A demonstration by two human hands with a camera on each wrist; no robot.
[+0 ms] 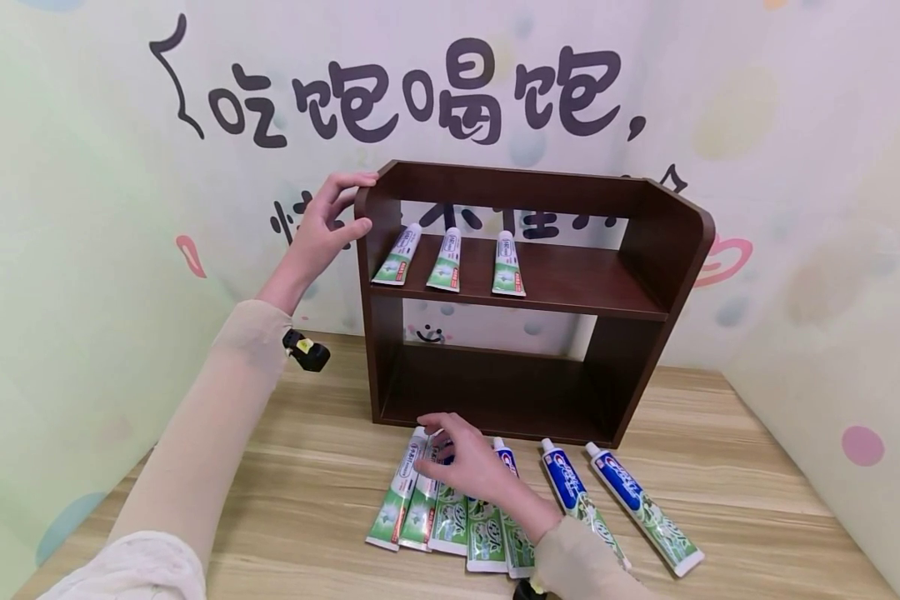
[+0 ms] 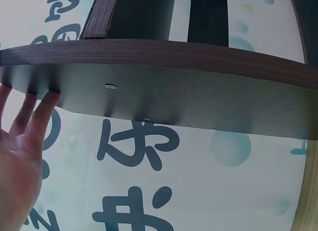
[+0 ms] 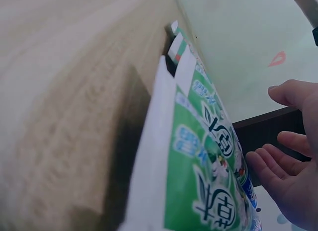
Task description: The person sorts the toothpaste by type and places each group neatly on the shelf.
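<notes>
My left hand [image 1: 322, 221] rests its fingertips against the upper left corner of a dark brown two-tier shelf [image 1: 570, 279]. In the left wrist view, its fairly straight fingers touch the outer face of the side panel [image 2: 164, 97]. My right hand [image 1: 468, 458] hovers over the left part of a row of toothpaste tubes, fingers loosely bent and nothing between them. Under it are a white-and-green toothpaste tube [image 1: 397, 492] and several others, partly hidden. Green tube ends [image 3: 198, 166] appear beside that hand in the right wrist view.
Three white-and-green tubes, including the right one [image 1: 507, 265], lie on the upper tier, caps toward the back. Two blue-and-green tubes, the outer one [image 1: 645, 508] included, lie right of the row on the wooden table [image 1: 292, 492]. A printed backdrop [image 1: 120, 208] stands behind.
</notes>
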